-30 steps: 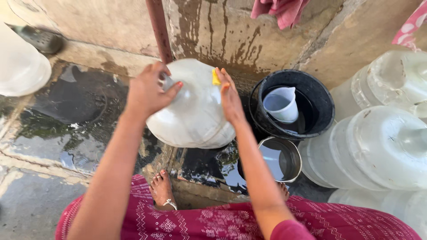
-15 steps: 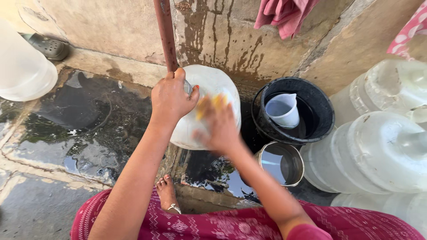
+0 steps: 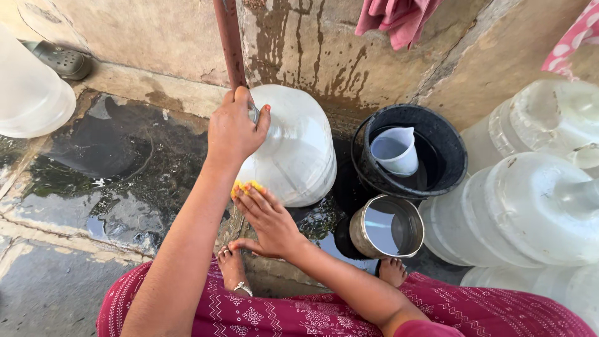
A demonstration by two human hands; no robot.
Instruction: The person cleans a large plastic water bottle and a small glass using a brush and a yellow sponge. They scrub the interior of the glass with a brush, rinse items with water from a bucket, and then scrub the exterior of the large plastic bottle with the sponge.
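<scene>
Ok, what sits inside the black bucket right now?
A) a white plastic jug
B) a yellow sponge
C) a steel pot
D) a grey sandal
A: a white plastic jug stands inside the black bucket, while the steel pot sits on the wet floor in front of it.
</scene>
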